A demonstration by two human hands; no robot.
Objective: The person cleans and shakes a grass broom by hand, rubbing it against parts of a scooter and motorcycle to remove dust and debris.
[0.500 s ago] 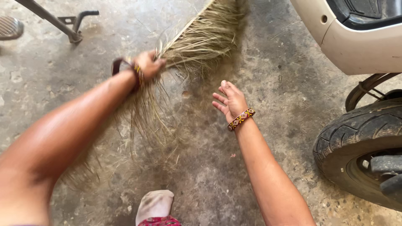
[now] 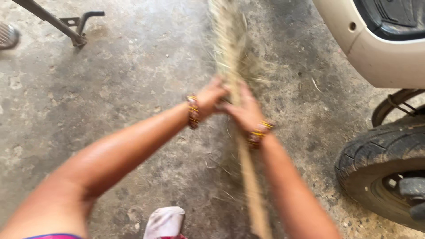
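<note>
Grass bundle point(image 2: 230, 48) between left hand point(image 2: 211, 96), right hand point(image 2: 243, 110)

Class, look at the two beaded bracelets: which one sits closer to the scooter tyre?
The bracelet on the right wrist, beside the tyre. The left-wrist bracelet lies farther away, across the broom.

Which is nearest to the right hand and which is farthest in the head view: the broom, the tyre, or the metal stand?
From the right hand:
1. Broom, held in the grip, at centre.
2. Tyre, lower right.
3. Metal stand, upper left corner.
</note>
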